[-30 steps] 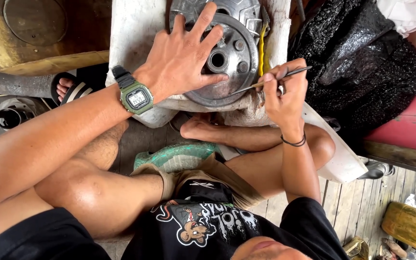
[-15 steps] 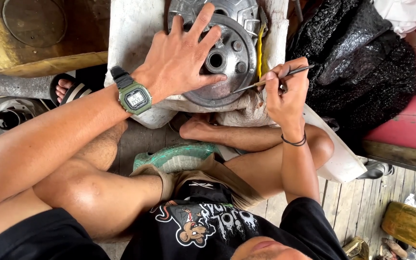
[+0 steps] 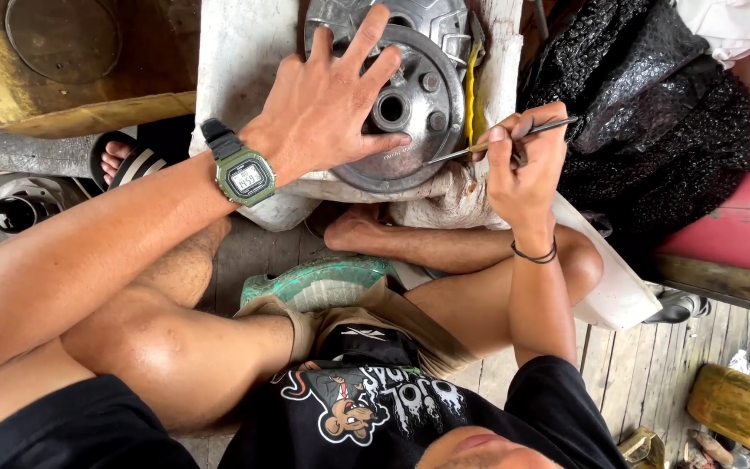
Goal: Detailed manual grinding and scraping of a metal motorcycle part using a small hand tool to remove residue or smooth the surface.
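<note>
Left hand (image 3: 332, 108) flat on metal disc (image 3: 418, 113), right hand (image 3: 523, 169) gripping thin tool (image 3: 501, 142)

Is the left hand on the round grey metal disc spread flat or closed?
Spread flat: the left hand lies palm down, fingers fanned, on the round grey metal disc.

Single head view, looking steeply down, close over lap.

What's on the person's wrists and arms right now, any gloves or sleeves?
No gloves, both hands bare. The left hand has a green digital watch on a black strap at its wrist. The right hand has a thin black wristband. Short black T-shirt sleeves, forearms uncovered.
</note>
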